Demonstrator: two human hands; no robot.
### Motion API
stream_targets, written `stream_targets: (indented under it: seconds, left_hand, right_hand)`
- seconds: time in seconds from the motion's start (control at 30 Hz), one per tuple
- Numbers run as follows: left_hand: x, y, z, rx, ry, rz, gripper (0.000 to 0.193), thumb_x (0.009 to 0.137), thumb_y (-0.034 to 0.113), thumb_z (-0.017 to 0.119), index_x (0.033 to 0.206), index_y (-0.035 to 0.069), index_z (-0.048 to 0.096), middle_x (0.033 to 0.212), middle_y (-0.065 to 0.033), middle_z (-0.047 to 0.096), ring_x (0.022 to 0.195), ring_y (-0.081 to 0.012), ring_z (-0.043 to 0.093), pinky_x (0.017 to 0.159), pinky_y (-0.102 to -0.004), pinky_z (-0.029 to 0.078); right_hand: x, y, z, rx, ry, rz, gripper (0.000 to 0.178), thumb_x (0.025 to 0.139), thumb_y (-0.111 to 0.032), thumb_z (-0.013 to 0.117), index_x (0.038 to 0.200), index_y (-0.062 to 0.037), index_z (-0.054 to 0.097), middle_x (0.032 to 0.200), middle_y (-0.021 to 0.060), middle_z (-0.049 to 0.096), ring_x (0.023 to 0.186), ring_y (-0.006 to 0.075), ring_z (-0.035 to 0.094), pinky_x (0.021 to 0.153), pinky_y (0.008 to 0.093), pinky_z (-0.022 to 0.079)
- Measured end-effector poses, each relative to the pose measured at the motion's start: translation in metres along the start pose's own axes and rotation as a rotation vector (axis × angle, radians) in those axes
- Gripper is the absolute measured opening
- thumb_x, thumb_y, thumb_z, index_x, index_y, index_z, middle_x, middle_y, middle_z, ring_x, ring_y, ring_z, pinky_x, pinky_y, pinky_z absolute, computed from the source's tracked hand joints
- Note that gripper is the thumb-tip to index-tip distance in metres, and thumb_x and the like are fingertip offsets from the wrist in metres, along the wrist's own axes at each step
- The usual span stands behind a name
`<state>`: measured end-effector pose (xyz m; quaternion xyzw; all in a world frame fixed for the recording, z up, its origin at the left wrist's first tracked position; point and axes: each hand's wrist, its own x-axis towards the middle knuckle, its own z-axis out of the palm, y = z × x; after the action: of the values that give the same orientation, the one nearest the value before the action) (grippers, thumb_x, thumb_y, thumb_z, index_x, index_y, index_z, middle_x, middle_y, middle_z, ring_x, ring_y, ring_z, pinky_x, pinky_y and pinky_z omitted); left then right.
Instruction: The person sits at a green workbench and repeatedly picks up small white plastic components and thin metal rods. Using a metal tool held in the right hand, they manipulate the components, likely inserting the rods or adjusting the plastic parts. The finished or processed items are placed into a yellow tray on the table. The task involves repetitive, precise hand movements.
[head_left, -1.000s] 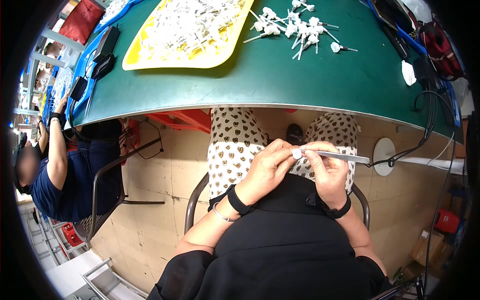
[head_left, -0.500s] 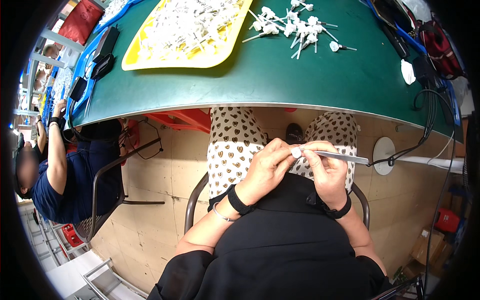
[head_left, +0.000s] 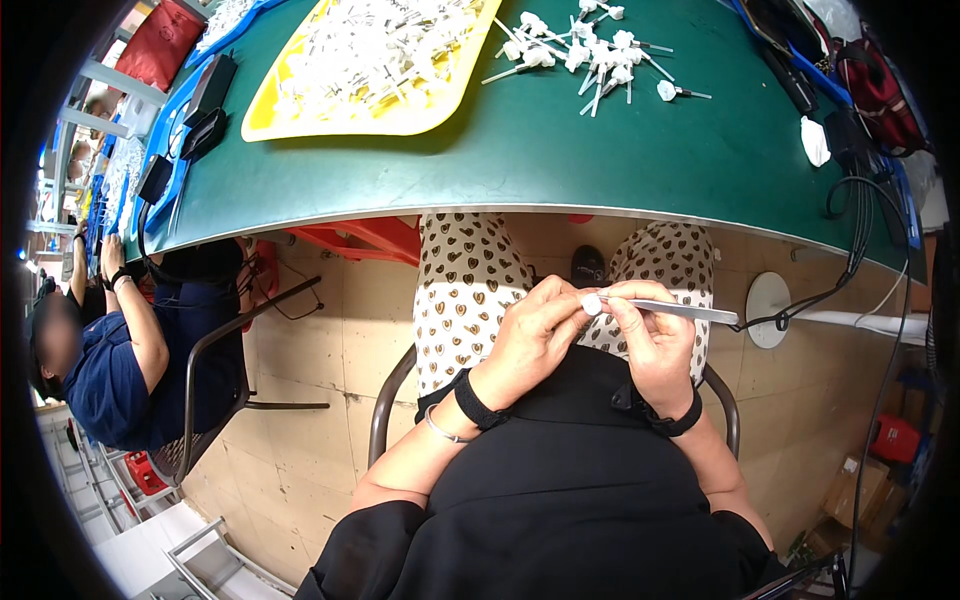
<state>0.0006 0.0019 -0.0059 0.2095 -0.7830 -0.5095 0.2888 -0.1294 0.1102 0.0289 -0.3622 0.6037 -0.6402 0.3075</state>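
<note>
My left hand (head_left: 545,325) is closed in a pinch on a small white plastic piece (head_left: 591,304) with a round head, held above my lap. In my right hand (head_left: 652,345) lies a pair of metal tweezers (head_left: 680,312), gripped between thumb and fingers. Its broad end points right, and its tip end is at the white piece, mostly hidden by my fingers. Both hands meet just in front of the table edge. On the green table (head_left: 600,170) beyond lies a loose pile of white plastic pieces with thin stems (head_left: 603,62).
A yellow tray (head_left: 420,127) heaped with similar white pieces stands at the far left. Black cables (head_left: 860,215) hang over the right table edge near a red bag (head_left: 880,95). At left, a co-worker in dark blue (head_left: 115,370) sits by a metal-framed chair (head_left: 195,400).
My hands, the white piece and the tweezers stay almost in place. The co-worker's arm at left has bent and drawn lower, with the hand shifted slightly.
</note>
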Motion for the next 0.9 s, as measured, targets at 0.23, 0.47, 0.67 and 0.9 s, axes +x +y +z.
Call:
stream_targets:
  seconds: [0.23,0.47,0.67,0.9]
  left_hand:
    - [0.000,0.002,-0.001,0.013,-0.002,-0.010,0.015,0.089,0.000,0.072,0.104,0.001,0.073,0.091,-0.0105,0.067,0.081,-0.0224,0.065,0.071,-0.0311,0.052]
    - [0.000,0.003,-0.001,0.015,-0.004,-0.005,0.016,0.088,-0.002,0.071,0.105,0.001,0.073,0.091,-0.0105,0.067,0.081,-0.0225,0.065,0.071,-0.0310,0.053]
    - [-0.001,0.001,0.001,-0.004,0.000,0.006,0.018,0.088,-0.003,0.071,0.106,0.001,0.072,0.092,-0.0107,0.066,0.081,-0.0226,0.065,0.071,-0.0308,0.053]
    - [-0.002,0.000,0.003,-0.031,-0.006,0.039,0.022,0.088,-0.001,0.070,0.109,0.005,0.072,0.089,-0.0104,0.064,0.080,-0.0270,0.066,0.070,-0.0338,0.054]
  right_hand:
    - [0.000,0.002,0.001,0.000,0.002,-0.025,0.010,0.098,0.002,0.062,0.107,0.0038,0.066,0.104,0.0086,0.069,0.088,0.0095,0.066,0.076,0.0223,0.053]
    - [0.000,0.000,0.001,0.001,0.001,-0.008,0.009,0.098,0.002,0.061,0.106,0.0036,0.066,0.102,0.0079,0.069,0.086,0.0093,0.065,0.074,0.0221,0.052]
    - [0.001,0.000,0.000,-0.148,0.003,-0.080,0.006,0.094,0.001,0.066,0.100,0.0016,0.068,0.097,0.0082,0.069,0.081,0.0124,0.065,0.069,0.0253,0.052]
    - [0.009,-0.013,-0.005,-0.414,-0.112,-0.249,0.005,0.091,0.001,0.067,0.095,0.0011,0.070,0.089,0.0095,0.068,0.077,0.0167,0.064,0.068,0.0290,0.052]
